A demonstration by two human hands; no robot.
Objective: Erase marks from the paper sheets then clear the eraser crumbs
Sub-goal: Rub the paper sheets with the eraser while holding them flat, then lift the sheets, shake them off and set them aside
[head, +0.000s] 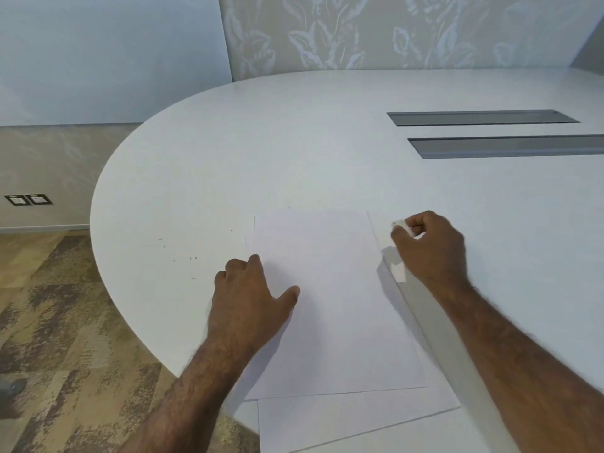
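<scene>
A loose stack of white paper sheets (333,305) lies on the white table in front of me, the top sheet blank as far as I can see. My left hand (251,295) rests on the stack's left edge with curled fingers, pressing it down. My right hand (428,246) is at the stack's right edge, fingers closed around a small white eraser (400,225) whose tip shows at my fingertips. Small dark eraser crumbs (183,256) are scattered on the table left of the sheets.
The white rounded table (294,152) curves away on the left, with patterned floor (65,322) below its edge. Two grey cable slots (483,117) are set into the table at the back right. A wall with a leaf pattern stands behind.
</scene>
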